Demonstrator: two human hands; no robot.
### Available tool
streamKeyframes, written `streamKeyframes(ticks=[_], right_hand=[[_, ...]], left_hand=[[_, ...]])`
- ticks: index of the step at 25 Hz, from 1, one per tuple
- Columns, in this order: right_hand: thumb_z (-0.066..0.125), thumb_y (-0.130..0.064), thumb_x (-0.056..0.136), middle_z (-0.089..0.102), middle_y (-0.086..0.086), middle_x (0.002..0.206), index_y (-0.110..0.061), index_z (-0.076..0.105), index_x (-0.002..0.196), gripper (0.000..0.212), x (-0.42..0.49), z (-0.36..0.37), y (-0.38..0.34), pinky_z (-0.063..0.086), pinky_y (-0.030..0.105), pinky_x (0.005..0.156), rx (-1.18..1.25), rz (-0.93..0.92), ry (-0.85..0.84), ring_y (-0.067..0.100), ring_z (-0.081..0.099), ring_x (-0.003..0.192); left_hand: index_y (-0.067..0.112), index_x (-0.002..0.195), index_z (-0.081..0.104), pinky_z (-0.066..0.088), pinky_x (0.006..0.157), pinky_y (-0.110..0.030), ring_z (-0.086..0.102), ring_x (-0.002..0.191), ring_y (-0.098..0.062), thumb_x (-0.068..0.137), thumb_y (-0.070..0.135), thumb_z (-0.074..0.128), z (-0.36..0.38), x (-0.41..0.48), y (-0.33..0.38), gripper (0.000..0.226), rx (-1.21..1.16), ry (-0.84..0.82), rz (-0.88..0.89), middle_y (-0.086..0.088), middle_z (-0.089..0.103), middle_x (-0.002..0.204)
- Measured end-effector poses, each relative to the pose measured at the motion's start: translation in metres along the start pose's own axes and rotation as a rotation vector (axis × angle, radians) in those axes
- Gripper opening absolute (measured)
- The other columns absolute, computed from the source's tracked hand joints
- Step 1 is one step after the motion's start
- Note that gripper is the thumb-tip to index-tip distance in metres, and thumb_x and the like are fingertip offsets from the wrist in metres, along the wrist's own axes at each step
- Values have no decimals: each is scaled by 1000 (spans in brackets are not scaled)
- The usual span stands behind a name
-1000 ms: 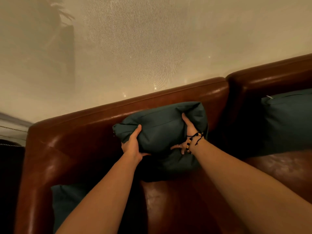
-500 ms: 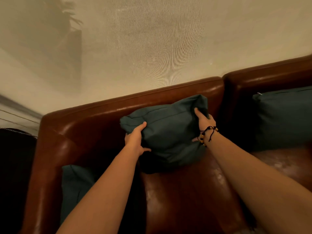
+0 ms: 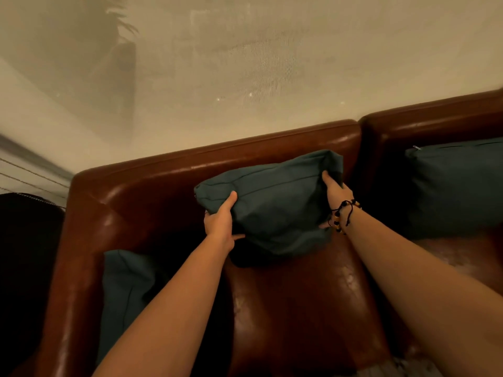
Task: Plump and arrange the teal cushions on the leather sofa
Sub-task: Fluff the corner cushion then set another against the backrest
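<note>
A teal cushion (image 3: 275,205) is held against the backrest of the brown leather sofa (image 3: 152,191), its lower edge at the seat. My left hand (image 3: 220,221) grips its left end with the thumb on top. My right hand (image 3: 336,193), with a beaded bracelet at the wrist, grips its right end near the upper corner. A second teal cushion (image 3: 457,186) leans on the backrest of the right seat. A third teal cushion (image 3: 125,292) lies low beside the left armrest, partly hidden by my left forearm.
A sheer beige curtain (image 3: 245,63) hangs behind the sofa, with a plant's outline showing through at upper left. The sofa's left armrest (image 3: 73,268) borders a dark object (image 3: 24,254) at far left. Worn seat leather (image 3: 299,308) stretches between my arms.
Both hands have spread apart along the held cushion, widening it from a squeezed shape. My right hand moved from its front face to its right end, and the cushion shifted slightly right.
</note>
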State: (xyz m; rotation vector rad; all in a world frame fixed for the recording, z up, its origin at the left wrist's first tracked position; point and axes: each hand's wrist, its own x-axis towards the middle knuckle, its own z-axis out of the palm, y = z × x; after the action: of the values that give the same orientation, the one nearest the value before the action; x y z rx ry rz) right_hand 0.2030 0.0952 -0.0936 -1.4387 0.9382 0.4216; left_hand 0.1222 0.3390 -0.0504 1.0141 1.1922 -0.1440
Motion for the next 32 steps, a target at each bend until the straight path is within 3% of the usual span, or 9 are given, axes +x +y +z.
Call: streamKeyframes(ticks=[5, 9, 11, 16, 19, 21, 23, 27, 32], right_hand=[[71, -92, 36, 59, 3, 137, -29, 50, 143, 126, 31, -5, 12, 45, 65, 100, 52, 109, -41, 41, 60, 116], [82, -82, 35, 42, 11, 155, -32, 37, 154, 137, 4, -7, 8, 32, 90, 75, 101, 237, -174, 55, 43, 132], [86, -77, 39, 33, 8, 161, -39, 34, 153, 131, -4, -7, 15, 27, 94, 67, 151, 241, -188, 55, 31, 141], [84, -60, 68, 37, 6, 155, -36, 40, 147, 94, -11, 7, 25, 38, 90, 69, 330, 97, -151, 52, 36, 138], [96, -61, 41, 49, 6, 148, -32, 55, 137, 109, -1, 6, 47, 51, 77, 61, 473, 95, -102, 44, 47, 131], [97, -58, 43, 54, 6, 144, -26, 61, 131, 100, -2, 3, 66, 58, 62, 58, 546, 95, -58, 38, 53, 127], [89, -49, 67, 51, 8, 146, -21, 60, 131, 75, -28, 4, 71, 61, 52, 59, 588, 103, -15, 35, 51, 129], [71, -34, 93, 36, 14, 157, -18, 50, 142, 56, -57, 0, 86, 55, 55, 90, 572, 176, -24, 40, 38, 142], [60, -27, 101, 58, 14, 125, -17, 48, 144, 46, -104, -22, 99, 54, 44, 69, 339, 283, -149, 34, 58, 114]], left_hand=[[30, 142, 46, 48, 94, -71, 54, 127, -35, 65, 46, 91, -2, 3, -3, 91, 13, 15, -4, -2, 57, 136], [28, 142, 48, 52, 94, -65, 58, 121, -32, 67, 49, 89, 0, 8, -5, 88, 24, 56, 21, -1, 59, 132], [27, 141, 47, 52, 94, -64, 57, 120, -31, 68, 49, 88, -3, 14, -8, 86, 17, 71, 30, 0, 58, 127], [30, 144, 44, 52, 92, -67, 56, 121, -29, 59, 55, 91, -17, 20, -5, 100, -39, -50, 4, 2, 57, 133], [34, 143, 47, 56, 80, -60, 56, 126, -29, 50, 62, 92, -31, 24, -9, 107, -75, -156, -15, 1, 59, 140], [32, 144, 47, 52, 89, -62, 55, 128, -28, 67, 53, 88, -36, 20, -13, 89, -73, -171, 20, 1, 58, 141], [30, 147, 45, 45, 102, -64, 52, 130, -28, 79, 42, 82, -41, 11, -22, 78, -16, -116, 74, 2, 56, 142], [27, 151, 41, 46, 104, -56, 52, 130, -26, 91, 36, 72, -58, -13, -44, 68, 210, -116, 91, 1, 55, 144], [28, 108, 64, 48, 98, -45, 60, 116, -20, 100, 35, 59, -73, -54, -64, 13, 513, -260, 35, 0, 65, 126]])
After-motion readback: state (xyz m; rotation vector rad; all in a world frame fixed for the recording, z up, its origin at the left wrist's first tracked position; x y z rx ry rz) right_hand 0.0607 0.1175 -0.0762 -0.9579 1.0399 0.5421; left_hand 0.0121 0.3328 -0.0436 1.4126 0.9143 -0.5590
